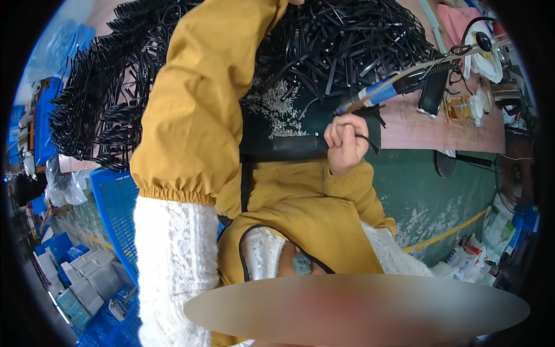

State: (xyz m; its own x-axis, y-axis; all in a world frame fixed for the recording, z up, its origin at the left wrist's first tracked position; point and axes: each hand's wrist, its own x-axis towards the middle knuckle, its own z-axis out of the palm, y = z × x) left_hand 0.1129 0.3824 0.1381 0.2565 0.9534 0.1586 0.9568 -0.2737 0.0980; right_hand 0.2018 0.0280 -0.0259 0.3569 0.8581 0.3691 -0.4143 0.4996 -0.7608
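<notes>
My right hand (347, 143) is closed in front of my apron, with the end of a thin black strip (370, 143) sticking out of its right side. Just above its knuckles is the tip of a blue and black electric screwdriver (378, 92), tilted up to the right; whether they touch I cannot tell. My left arm reaches far across the table, and only a sliver of my left hand (296, 2) shows at the top edge, its fingers hidden. Beside it spreads a large heap of glossy black strips (347, 43), shaped like spectacle arms.
Small silver metal parts (277, 110) lie scattered on a dark mat. More black pieces (98, 104) are stacked at the left. A blue plastic basket (115, 202) stands by my left side. An amber jar (458, 108) sits on the right of the pink tabletop (413, 130).
</notes>
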